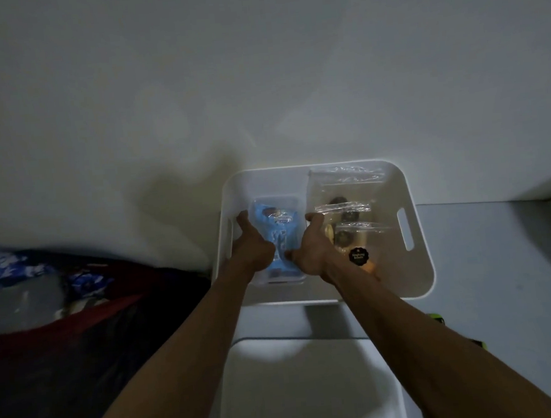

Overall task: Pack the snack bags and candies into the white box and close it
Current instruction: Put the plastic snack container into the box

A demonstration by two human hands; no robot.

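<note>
Both hands, left (249, 244) and right (310, 244), gripping clear plastic tray of blue-wrapped candies (277, 228) inside white handled plastic box (417, 273); clear zip snack bags (350, 216) just right of grip.

Pale wall (257, 78), dark red and blue patterned fabric (43, 293), possibly bedding, at left

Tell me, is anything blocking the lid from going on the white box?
Yes. Both hands, left hand and right hand, reach inside the white box, holding the blue snack tray. The lid lies nearer, off the box.
</note>
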